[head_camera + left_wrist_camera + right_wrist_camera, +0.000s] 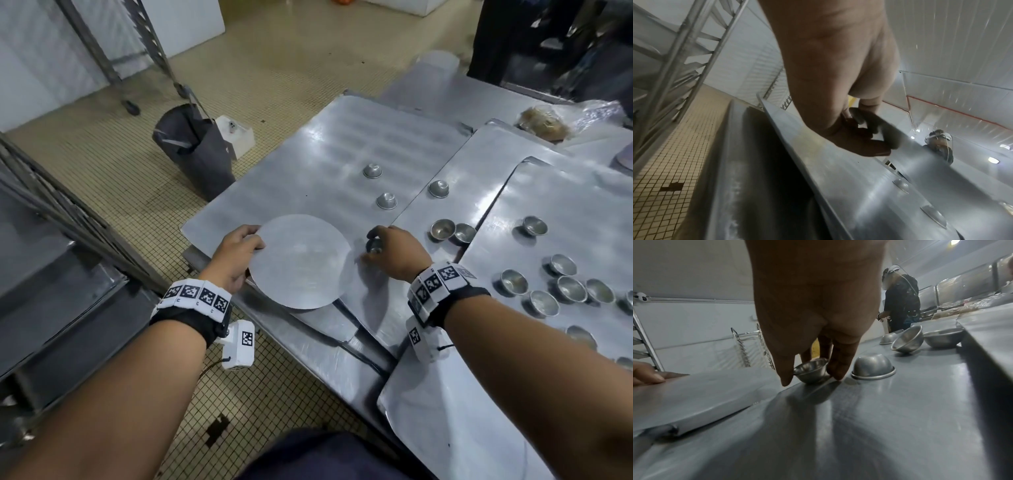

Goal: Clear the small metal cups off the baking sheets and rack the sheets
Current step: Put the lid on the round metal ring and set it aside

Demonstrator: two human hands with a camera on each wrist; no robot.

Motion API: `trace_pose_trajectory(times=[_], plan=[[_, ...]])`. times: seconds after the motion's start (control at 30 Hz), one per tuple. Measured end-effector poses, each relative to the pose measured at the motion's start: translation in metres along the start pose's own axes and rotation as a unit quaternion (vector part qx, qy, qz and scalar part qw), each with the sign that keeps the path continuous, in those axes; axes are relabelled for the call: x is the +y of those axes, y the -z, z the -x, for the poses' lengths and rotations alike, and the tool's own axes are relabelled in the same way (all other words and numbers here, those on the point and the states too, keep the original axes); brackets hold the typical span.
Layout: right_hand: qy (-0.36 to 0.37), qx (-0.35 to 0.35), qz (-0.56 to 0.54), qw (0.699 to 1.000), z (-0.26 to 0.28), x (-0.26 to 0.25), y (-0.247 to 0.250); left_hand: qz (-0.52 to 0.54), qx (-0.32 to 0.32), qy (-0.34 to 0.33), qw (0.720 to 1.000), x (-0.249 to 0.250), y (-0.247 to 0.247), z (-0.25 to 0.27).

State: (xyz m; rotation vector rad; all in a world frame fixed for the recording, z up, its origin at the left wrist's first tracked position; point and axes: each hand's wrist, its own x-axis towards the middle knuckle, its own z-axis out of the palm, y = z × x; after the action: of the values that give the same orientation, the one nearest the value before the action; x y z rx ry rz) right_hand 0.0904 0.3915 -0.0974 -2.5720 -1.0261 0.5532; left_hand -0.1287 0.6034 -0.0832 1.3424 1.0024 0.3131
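Note:
A large baking sheet [325, 144] lies on the steel table with a round metal disc [301, 262] on its near corner. My left hand [251, 240] grips the disc's left edge, thumb on top; the left wrist view shows the fingers [859, 146] curled under that edge. My right hand [373, 240] reaches down just right of the disc and pinches a small metal cup [812, 368], tilted, between thumb and fingers. An upturned cup [872, 366] sits right beside it. Two more upturned cups [372, 170] [386, 200] stand farther back on the same sheet.
Overlapping sheets [565, 205] on the right carry several loose cups [555, 284]; two cups [442, 229] lie at the seam. Sheet racks stand at the left [51, 205] and at the back [154, 44]. A grey bag [195, 150] sits on the tiled floor. Another person [900, 301] stands beyond the table.

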Motion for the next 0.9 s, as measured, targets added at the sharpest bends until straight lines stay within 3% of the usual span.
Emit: trace_pose_trajectory(times=[0.2,0.37,0.57,0.67,0.73,0.9], plan=[[0.026,0.099,-0.056,0.993,0.014,-0.019,0.002,0.072,0.019,-0.023,0.997,0.009,0.01,0.006],[0.036,0.072,-0.161,0.984,0.017,-0.045,0.011,0.093,0.007,-0.06,0.994,0.021,0.012,0.015],[0.004,0.063,-0.455,0.888,0.024,-0.054,0.025,0.037,0.011,-0.125,0.991,0.031,0.018,0.024],[0.014,0.08,-0.52,0.85,0.035,-0.059,0.037,0.017,0.036,-0.161,0.986,0.035,0.017,0.024],[0.012,0.094,-0.533,0.841,0.043,-0.057,0.044,0.018,0.042,-0.17,0.984,0.039,0.011,0.024],[-0.024,0.152,-0.558,0.815,0.067,-0.038,0.057,0.045,-0.006,-0.151,0.988,0.048,-0.011,0.03]])
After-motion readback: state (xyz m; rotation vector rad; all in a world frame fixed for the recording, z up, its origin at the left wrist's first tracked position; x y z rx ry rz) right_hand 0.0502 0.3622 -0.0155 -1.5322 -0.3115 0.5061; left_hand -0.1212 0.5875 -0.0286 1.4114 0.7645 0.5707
